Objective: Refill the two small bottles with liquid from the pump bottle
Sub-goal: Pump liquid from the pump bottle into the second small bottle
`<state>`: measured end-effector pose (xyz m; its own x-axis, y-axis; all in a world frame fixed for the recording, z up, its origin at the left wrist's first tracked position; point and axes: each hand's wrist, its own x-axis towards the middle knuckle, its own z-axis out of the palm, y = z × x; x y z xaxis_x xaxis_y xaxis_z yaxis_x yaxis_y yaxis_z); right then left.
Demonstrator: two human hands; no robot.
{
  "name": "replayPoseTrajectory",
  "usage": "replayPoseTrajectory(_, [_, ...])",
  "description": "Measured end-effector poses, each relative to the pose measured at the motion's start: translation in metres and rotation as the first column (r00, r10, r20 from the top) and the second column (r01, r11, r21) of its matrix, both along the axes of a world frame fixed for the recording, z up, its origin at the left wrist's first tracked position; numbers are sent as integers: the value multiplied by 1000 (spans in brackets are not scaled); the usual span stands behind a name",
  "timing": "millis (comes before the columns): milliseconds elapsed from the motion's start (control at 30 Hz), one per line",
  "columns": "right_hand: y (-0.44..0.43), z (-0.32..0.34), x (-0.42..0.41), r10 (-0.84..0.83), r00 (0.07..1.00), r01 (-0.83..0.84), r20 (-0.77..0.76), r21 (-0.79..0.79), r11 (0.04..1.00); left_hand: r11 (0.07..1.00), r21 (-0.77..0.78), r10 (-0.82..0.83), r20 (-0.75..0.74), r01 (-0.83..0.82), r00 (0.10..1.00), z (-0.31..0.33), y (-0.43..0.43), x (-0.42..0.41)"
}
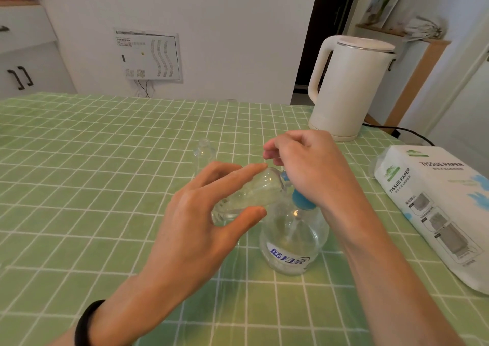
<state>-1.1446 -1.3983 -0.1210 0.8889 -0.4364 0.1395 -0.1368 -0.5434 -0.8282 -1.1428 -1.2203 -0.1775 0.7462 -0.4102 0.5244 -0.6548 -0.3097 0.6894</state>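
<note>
A clear pump bottle (292,242) with a blue pump head and a blue-lettered label stands on the green checked tablecloth. My right hand (304,165) sits on top of the pump head, fingers curled. My left hand (206,213) holds a small clear bottle (251,194) tilted on its side between thumb and fingers, its mouth up against the blue nozzle. A little liquid lies in this bottle. A second small clear bottle (203,152) stands upright behind my left hand, partly hidden by it.
A white electric kettle (349,86) stands at the back right, its black cord running off to the right. A pack of tissue paper (436,208) lies along the table's right edge. The green cloth (92,160) covers the table.
</note>
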Motion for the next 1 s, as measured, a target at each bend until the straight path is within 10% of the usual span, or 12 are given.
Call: replayPoseTrajectory(1000, [-1, -2, 0, 8, 999, -6, -49, 55, 998, 1000, 28, 7, 20, -8, 1000, 3, 1, -1])
